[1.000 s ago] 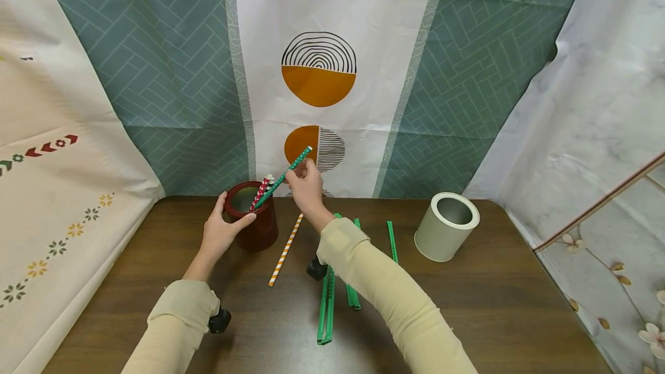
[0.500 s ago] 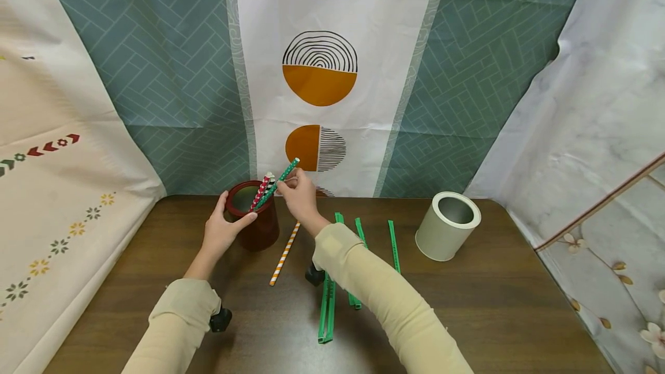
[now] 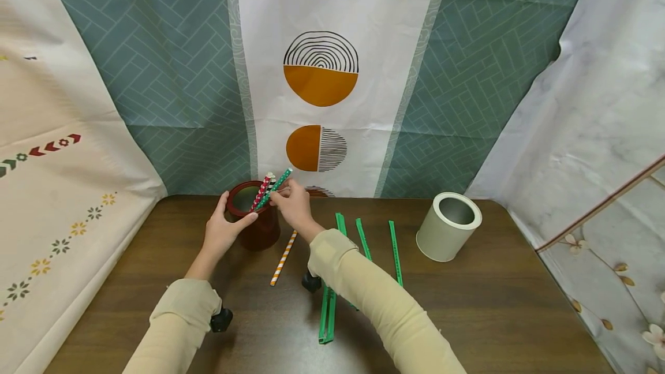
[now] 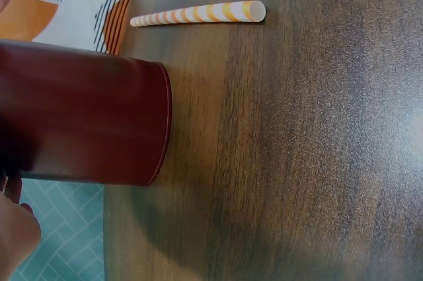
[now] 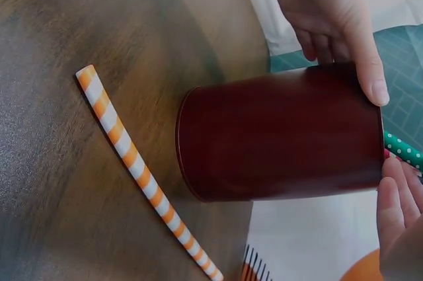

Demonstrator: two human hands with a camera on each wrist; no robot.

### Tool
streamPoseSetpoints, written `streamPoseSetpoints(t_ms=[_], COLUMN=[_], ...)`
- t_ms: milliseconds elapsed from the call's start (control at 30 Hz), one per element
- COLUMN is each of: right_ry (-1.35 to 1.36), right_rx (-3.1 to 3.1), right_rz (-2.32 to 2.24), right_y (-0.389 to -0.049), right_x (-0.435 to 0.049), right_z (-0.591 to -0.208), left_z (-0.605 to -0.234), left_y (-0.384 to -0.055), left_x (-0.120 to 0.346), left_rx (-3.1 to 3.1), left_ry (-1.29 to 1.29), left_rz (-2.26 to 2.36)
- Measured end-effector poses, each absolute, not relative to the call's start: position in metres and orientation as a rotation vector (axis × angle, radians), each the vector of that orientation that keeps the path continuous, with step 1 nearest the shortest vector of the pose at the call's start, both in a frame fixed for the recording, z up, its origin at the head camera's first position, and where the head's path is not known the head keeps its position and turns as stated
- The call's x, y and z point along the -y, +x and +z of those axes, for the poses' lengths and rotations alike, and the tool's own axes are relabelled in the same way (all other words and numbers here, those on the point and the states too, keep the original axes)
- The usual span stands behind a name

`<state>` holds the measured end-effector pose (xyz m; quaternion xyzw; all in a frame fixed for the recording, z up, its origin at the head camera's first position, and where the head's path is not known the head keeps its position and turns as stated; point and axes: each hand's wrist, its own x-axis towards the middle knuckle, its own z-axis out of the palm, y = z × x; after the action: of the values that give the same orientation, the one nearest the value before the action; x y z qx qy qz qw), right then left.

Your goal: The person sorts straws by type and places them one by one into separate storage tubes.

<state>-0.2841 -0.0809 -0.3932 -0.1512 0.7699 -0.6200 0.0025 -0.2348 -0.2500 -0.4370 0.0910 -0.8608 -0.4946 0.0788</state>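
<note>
A dark red canister (image 3: pixel 262 231) stands on the table at left of centre in the head view. My left hand (image 3: pixel 220 236) grips it near the rim, thumb in front and fingers on the far left side. With my right hand (image 3: pixel 293 204) I pinch a green dotted paper straw (image 3: pixel 283 178), its lower end down inside the canister mouth. A red dotted straw (image 3: pixel 261 192) and a black-and-white straw (image 3: pixel 272 182) lean beside it, their tops above the rim. In the right wrist view, the right fingertips are right at the rim.
An orange-striped paper straw (image 3: pixel 283 260) lies on the table to the right of the canister. Several thin green strips (image 3: pixel 328 319) lie farther right, partly under the right forearm. A pale can (image 3: pixel 447 229) stands at the right, with patterned cloth hanging behind.
My right hand has moved left and down toward the canister, and the green straw has slid deeper into it. My left hand keeps its grip on the canister.
</note>
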Motion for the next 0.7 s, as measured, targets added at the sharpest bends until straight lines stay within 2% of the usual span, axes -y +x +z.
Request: streamPoseSetpoints(t_ms=[700], right_ry=[-0.395], right_rx=[-2.488], right_rz=[-1.853], right_y=[-0.288], right_x=[0.058], right_z=[-0.433], left_z=[-0.439], left_y=[-0.235], left_x=[0.250], left_rx=[2.572], left_ry=[0.275], left_rz=[-1.482])
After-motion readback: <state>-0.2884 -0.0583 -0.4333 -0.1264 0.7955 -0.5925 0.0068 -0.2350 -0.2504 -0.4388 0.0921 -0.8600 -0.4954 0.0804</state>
